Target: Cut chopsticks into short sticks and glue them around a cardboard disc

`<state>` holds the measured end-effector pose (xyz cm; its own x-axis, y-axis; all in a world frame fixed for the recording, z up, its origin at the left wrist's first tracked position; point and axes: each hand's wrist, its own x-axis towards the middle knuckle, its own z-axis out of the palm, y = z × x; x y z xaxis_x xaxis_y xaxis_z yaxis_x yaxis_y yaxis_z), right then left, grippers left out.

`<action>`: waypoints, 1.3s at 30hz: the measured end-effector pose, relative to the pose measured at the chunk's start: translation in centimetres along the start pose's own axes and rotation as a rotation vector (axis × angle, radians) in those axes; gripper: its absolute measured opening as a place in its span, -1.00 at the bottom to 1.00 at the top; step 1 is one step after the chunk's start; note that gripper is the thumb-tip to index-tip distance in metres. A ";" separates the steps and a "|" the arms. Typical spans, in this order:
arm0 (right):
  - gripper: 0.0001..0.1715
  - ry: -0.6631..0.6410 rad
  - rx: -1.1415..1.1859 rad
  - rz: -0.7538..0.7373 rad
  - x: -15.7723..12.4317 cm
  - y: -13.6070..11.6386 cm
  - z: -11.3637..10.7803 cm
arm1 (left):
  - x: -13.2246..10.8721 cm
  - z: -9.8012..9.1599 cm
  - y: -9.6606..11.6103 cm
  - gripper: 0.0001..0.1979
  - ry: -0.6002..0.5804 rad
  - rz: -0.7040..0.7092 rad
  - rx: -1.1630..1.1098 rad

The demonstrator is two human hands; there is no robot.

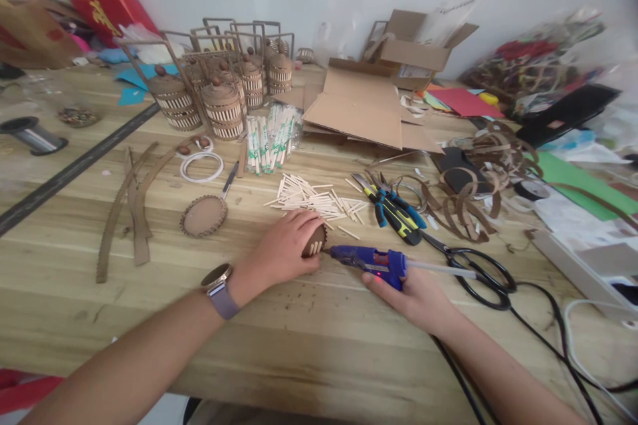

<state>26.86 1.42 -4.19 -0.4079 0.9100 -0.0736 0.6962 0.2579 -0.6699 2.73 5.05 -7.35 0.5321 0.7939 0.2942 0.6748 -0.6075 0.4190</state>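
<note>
A small round brown cardboard piece [315, 239] with a few short pale sticks on it is held in my left hand [284, 249], its fingers over the top and the thumb below. My right hand [416, 295] grips a blue glue gun [366, 260], whose nozzle points left at the sticks on the piece. Whether the nozzle touches them I cannot tell. Just behind my left hand lies a loose pile of short sticks [312, 198]. To the left, a round brown disc with a scalloped rim [204, 215] lies flat on the wooden table [239, 352].
Handled woven lanterns [222, 109] stand at the back left, beside wrapped sticks [269, 139] and flat cardboard [356, 103]. Pliers [393, 209], black scissors [481, 275] and curled brown strips [468, 202] lie right. Brown strips [134, 212] lie left; a black cord [548, 345] runs front right.
</note>
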 end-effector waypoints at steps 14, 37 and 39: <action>-0.61 0.001 -0.003 -0.017 -0.1 -0.1 0.1 | -0.1 0.0 -0.1 -0.41 -0.014 -0.011 -0.007; -0.44 0.137 0.357 0.182 0.1 0.2 -0.1 | -0.1 -0.1 -0.3 -0.40 -0.027 -0.016 -0.001; -0.36 0.031 0.574 0.235 0.0 0.1 -1.0 | -0.1 -0.1 -0.3 -0.41 -0.025 -0.011 -0.001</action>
<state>27.55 1.74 -3.53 -0.2590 0.9325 -0.2516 0.3329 -0.1583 -0.9296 2.41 5.14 -7.45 0.5371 0.7997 0.2684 0.6801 -0.5988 0.4229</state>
